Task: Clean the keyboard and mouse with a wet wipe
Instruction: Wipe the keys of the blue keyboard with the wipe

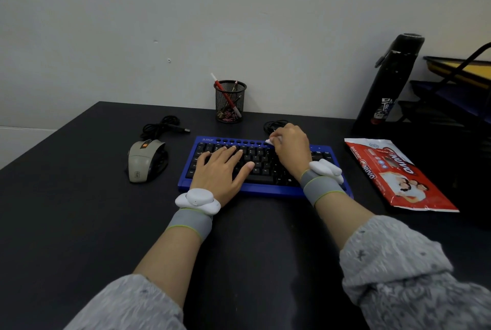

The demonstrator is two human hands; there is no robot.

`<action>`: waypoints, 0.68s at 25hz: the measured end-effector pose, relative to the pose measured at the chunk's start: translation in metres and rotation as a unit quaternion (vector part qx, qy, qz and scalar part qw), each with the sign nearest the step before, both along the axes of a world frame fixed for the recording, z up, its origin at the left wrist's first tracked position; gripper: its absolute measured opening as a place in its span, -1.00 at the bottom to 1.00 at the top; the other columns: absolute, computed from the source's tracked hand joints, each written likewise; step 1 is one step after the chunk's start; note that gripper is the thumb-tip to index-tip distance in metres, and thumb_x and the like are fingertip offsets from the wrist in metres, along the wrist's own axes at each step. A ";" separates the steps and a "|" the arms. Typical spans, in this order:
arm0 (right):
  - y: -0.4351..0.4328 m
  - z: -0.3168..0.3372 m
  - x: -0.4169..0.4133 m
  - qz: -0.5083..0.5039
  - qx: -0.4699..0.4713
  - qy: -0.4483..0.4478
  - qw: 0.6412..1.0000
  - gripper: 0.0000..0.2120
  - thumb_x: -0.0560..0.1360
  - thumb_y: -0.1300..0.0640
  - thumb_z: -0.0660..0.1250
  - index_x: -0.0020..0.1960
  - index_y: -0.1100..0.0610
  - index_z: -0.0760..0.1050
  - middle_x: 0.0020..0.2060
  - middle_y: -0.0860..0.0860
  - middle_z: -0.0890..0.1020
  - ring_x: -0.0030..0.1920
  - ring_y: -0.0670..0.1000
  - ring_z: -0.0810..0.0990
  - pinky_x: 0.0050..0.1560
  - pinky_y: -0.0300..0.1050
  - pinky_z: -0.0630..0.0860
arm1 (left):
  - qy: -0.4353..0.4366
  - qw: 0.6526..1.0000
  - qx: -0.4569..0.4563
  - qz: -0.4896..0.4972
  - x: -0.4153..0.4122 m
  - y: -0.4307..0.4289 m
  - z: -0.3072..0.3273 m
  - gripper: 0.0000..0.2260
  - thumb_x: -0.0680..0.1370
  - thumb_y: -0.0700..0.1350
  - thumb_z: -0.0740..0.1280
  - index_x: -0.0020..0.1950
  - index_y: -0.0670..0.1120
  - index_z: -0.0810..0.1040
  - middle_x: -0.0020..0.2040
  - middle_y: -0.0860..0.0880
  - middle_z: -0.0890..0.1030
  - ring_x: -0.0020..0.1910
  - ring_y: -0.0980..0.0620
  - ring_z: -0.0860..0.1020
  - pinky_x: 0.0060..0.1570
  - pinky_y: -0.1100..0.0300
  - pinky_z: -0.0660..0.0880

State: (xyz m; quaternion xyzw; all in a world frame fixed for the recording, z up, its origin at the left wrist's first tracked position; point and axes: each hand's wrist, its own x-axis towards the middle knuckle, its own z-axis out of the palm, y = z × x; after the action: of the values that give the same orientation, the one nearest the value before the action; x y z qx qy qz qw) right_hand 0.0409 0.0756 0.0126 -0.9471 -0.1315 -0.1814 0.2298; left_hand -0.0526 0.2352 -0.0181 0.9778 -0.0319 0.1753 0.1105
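The left hand (221, 170) is lying flat, fingers spread, steadying the keyboard (265, 188) while the right hand (291, 147), pinching the wet wipe (269, 141), is working the far row, best with light strokes.

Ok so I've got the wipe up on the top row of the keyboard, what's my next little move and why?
Probably drag the wipe leftward along the top row. The right hand pinches it around the row's middle, while the left hand lies flat on the keys, steadying the keyboard. The mouse sits apart, untouched.
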 end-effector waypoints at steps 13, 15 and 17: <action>0.003 0.007 -0.001 -0.002 -0.004 0.086 0.996 -0.81 0.54 0.11 0.27 0.02 0.13 0.63 0.10 0.13 0.57 0.20 0.15 0.47 0.26 0.10 0.35 | 0.005 1.000 -0.003 -0.001 -0.001 0.000 0.002 -0.50 0.59 0.21 0.00 0.46 0.02 0.30 0.49 0.05 0.28 0.49 0.09 0.16 0.41 0.10 -0.02; 0.002 0.008 -0.002 0.002 0.043 0.099 0.994 -0.84 0.51 0.13 0.30 -0.03 0.14 0.65 0.06 0.14 0.62 0.15 0.16 0.52 0.25 0.10 0.40 | 0.004 1.000 -0.005 -0.002 -0.001 0.000 0.002 -0.50 0.59 0.21 0.01 0.46 0.01 0.30 0.49 0.05 0.28 0.49 0.08 0.16 0.42 0.09 -0.02; 0.001 0.010 -0.002 -0.001 0.100 0.095 0.990 -0.85 0.50 0.15 0.32 -0.06 0.15 0.66 0.02 0.15 0.64 0.10 0.16 0.56 0.20 0.06 0.45 | 0.003 1.000 -0.008 -0.003 -0.001 0.000 0.002 -0.50 0.59 0.21 0.01 0.46 0.01 0.30 0.48 0.05 0.29 0.49 0.08 0.17 0.41 0.09 -0.01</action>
State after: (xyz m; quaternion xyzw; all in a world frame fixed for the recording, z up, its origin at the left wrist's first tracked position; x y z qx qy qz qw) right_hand 0.0386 0.0769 0.0224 -0.9325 -0.0891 -0.1036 0.3344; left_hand -0.0540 0.2348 -0.0161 0.9773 -0.0330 0.1725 0.1189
